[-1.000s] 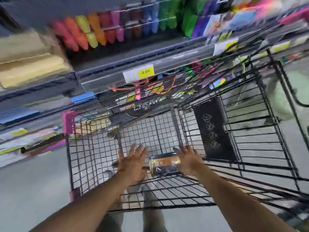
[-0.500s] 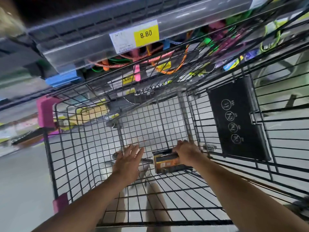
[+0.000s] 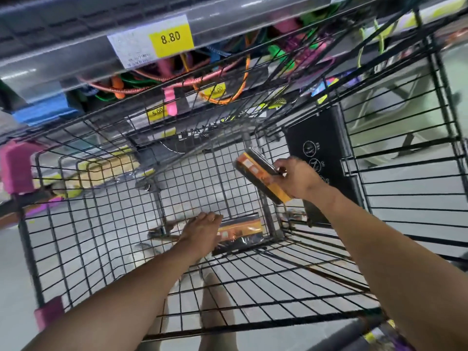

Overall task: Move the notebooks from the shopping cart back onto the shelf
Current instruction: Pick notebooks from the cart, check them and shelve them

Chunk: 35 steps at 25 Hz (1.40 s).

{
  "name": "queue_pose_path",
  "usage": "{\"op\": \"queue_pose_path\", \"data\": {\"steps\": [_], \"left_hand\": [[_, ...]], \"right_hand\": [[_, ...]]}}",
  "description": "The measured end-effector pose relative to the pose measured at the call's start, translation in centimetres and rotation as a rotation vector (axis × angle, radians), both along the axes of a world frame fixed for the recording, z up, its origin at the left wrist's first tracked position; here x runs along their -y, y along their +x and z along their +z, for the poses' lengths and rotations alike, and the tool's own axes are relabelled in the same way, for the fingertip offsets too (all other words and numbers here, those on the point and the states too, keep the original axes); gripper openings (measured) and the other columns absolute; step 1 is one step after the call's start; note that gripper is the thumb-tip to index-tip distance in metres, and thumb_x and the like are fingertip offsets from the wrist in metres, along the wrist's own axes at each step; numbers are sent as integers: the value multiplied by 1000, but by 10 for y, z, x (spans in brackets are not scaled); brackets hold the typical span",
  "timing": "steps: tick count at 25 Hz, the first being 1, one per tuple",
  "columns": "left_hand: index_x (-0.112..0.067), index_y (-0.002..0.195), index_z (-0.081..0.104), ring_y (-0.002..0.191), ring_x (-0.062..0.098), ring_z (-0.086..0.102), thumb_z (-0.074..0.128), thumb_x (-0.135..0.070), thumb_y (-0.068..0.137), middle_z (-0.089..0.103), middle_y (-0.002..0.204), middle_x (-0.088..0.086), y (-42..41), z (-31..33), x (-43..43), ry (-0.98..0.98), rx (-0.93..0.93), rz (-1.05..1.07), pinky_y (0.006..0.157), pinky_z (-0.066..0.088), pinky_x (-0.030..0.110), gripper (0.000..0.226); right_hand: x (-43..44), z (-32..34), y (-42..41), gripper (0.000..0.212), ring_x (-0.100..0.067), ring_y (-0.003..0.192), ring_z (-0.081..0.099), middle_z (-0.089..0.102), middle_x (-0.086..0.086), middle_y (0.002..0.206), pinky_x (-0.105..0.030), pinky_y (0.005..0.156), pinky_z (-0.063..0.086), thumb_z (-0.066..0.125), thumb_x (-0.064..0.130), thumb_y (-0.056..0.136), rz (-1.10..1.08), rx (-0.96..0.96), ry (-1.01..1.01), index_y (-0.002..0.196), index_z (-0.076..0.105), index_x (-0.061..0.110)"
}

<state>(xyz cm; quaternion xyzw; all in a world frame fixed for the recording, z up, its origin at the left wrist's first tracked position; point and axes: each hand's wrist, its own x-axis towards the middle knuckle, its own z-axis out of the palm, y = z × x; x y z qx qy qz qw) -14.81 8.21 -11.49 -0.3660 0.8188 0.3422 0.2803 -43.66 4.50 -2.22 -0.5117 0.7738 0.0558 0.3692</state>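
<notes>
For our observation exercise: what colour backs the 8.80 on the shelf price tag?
Yellow, on the price tag; head view.

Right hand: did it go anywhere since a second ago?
Yes. The right hand has risen off the cart floor, lifting an orange notebook up beside the black sign panel.

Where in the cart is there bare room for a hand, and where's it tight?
Free: the cart's mesh floor beyond the left hand and the lying notebook, toward its far end. Crowded: the tangled cords under the 8.80 tag.
</notes>
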Motion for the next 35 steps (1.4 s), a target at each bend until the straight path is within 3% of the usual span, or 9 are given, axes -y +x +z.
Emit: {"op": "queue_pose_path", "data": {"steps": [5,8,11,15,17,20,24,30,35], "left_hand": [[-26,149,41,135,28,44,61,-41,94,47,146,4,-24,-7,-4,39,106,21,106,43,44,60],[-37,128,61,120,27,57,61,-41,95,61,130,2,-35,-5,0,13,99,5,94,47,38,33],[-38,126,64,117,25,60,61,-36,98,64,123,-1,-32,5,1,43,38,82,85,48,33,29],[-38,118,63,95,19,69,62,-37,97,73,108,-5,-16,46,23,158,3,380,81,57,34,21],[-39,107,61,83,18,71,66,-35,94,72,93,-8,-8,71,39,207,-53,457,73,60,36,15],[-36,112,61,84,15,70,67,-28,96,71,98,-12,3,127,58,211,-175,589,66,56,28,20],[-21,128,60,116,19,65,68,-23,98,68,126,-4,22,188,70,260,-294,749,95,52,30,31],[-24,136,53,117,14,60,61,-17,102,64,118,-8,50,274,74,263,-463,928,89,49,18,36],[-27,135,56,112,8,67,67,-26,98,71,124,-9,95,317,66,190,-574,1040,101,54,41,39]], "right_hand": [[-2,-1,-8,27,-16,91,56,57,7,98,-25,74,42,72,43,90,-164,173,22,107,66,24],[-5,-2,-10,15,-15,80,63,69,4,90,-24,67,45,73,41,89,-240,314,6,90,68,26],[-8,11,-9,26,-26,94,73,73,-9,88,-39,80,57,76,46,81,-375,476,-41,70,64,27],[-15,50,-4,27,-26,97,70,72,-4,83,-36,91,53,75,18,91,-551,583,-105,66,70,30],[-22,70,1,28,-29,99,71,75,7,82,-33,85,54,70,13,94,-602,624,-153,73,72,31],[-34,112,13,32,-5,76,59,62,16,70,-21,71,45,67,10,95,-755,680,-244,73,63,33],[-44,152,28,18,1,80,65,74,16,80,-18,78,48,64,7,96,-851,747,-320,90,66,24],[-29,204,55,21,-21,107,72,77,-1,111,-42,95,55,61,14,99,-785,836,-341,118,70,17],[-9,248,92,23,-18,107,72,76,0,113,-39,92,55,59,13,100,-629,859,-359,119,69,18]]}}
